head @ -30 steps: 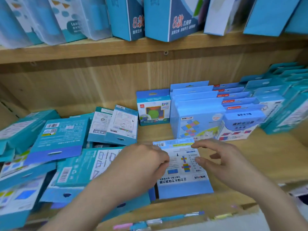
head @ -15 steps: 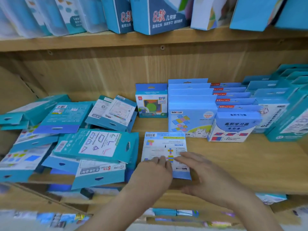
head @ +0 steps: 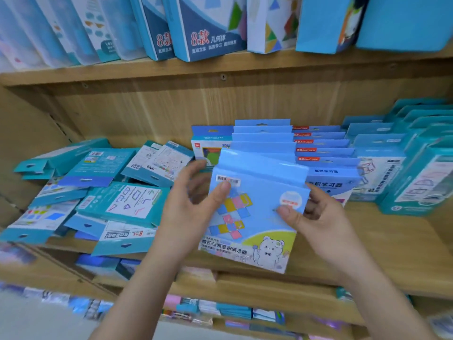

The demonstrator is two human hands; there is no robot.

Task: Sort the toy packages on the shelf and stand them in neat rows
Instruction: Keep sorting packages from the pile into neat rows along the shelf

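Holding a light blue package (head: 255, 200) by its two side edges, the person has it upright just in front of the shelf (head: 382, 239), bear picture facing the camera. The left hand (head: 191, 209) takes the left edge and the right hand (head: 318, 217) the right edge. Each grip is clamped on the package, thumbs (head: 221, 192) pressed on the front and the other fingers behind it. The long axis of the package runs nearly vertical, the hanging tab on top. Its lower edge is out over the front lip of the shelf — I cannot tell if it touches the board. The row (head: 263, 143) of the same blue packages stands directly behind it, farther from the person, so the coming move is, I think, a short push straight back and down to set it as the front one of that row. Both hands are equally near. A heap of teal packages (head: 122, 204) lies flat on the left — not yet sorted.
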